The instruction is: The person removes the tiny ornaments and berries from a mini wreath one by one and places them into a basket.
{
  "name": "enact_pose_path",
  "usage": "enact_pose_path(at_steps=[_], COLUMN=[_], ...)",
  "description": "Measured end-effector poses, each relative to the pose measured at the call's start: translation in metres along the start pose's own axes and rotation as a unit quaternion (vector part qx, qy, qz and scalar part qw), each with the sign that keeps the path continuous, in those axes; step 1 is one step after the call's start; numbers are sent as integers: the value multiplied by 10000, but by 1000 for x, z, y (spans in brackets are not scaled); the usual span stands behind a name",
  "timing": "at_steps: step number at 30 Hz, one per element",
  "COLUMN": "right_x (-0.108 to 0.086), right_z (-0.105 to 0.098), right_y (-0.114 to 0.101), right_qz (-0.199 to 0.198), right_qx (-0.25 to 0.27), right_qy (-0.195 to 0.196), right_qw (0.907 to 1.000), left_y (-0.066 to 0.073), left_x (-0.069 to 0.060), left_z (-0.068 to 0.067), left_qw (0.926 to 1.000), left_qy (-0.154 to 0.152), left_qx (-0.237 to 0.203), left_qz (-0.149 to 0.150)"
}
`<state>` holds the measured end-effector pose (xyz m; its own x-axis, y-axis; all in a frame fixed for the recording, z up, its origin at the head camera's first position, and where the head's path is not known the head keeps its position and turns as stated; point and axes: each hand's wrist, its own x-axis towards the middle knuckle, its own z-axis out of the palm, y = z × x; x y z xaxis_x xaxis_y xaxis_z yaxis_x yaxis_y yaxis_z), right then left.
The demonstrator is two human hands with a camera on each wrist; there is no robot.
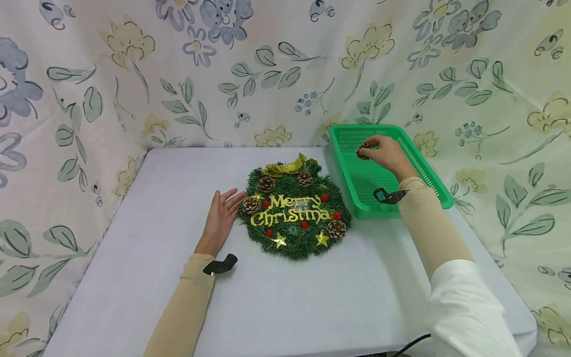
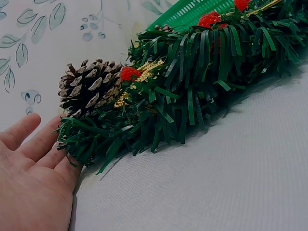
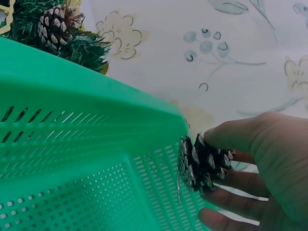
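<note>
We see a table (image 1: pixel 290 297) spread with a white cloth, and on it, past the middle toward the far edge, a green wreath (image 1: pixel 292 250) lying face up. Our right hand (image 1: pixel 388 154) is over the table's far right corner, above the green basket (image 1: pixel 368 181), with thumb and fingers clamped on a loose pine cone (image 3: pixel 199 166); a thin strand hangs from the cone beside the basket's inner wall. Our left hand (image 1: pixel 218 218) lies palm up at the wreath's left side, between it and the table's left edge, fingers extended and apart, gripping nothing; the fingertips touch the green strands, just under an attached pine cone (image 2: pixel 90 87). Three more cones are fixed on the wreath: two near its top, below a gold ribbon (image 1: pixel 285 167), and one at its lower right. Gold lettering (image 1: pixel 290 210) crosses the middle and reads "Merry Christma", with red berries (image 1: pixel 304 224) scattered around it and two gold stars (image 1: pixel 322 238) along the side nearest the table's near edge. Behind the far edge hangs a floral curtain (image 1: pixel 267 79), and a black cable (image 1: pixel 412 343) shows at the near edge, toward the right corner.
</note>
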<state>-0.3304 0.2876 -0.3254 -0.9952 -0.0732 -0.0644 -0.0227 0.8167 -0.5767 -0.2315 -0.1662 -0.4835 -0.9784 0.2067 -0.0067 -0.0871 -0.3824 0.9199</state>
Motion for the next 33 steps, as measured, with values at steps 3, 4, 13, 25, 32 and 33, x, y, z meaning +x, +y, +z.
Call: enact_pose_path(at_steps=[3, 4, 13, 25, 32, 33], right_x=[0, 0, 3, 8, 7, 7], right_z=[1, 1, 4, 11, 12, 12], right_y=[1, 1, 7, 11, 14, 15], right_qz=[9, 9, 59, 16, 6, 24], right_qx=[4, -1, -19, -62, -37, -20], right_qy=[1, 2, 1, -115, -163, -166], right_qw=[10000, 10000, 10000, 9999, 9999, 9999], left_y=[0, 1, 1, -1, -1, -1], left_x=[0, 0, 1, 0, 0, 0], left_z=[0, 0, 1, -1, 0, 0], left_qw=[10000, 10000, 10000, 9999, 10000, 10000], left_qy=[2, 3, -14, -3, -15, -11], left_qx=[-18, -26, -62, -102, -89, -77], left_qz=[-2, -3, 15, 10, 36, 37])
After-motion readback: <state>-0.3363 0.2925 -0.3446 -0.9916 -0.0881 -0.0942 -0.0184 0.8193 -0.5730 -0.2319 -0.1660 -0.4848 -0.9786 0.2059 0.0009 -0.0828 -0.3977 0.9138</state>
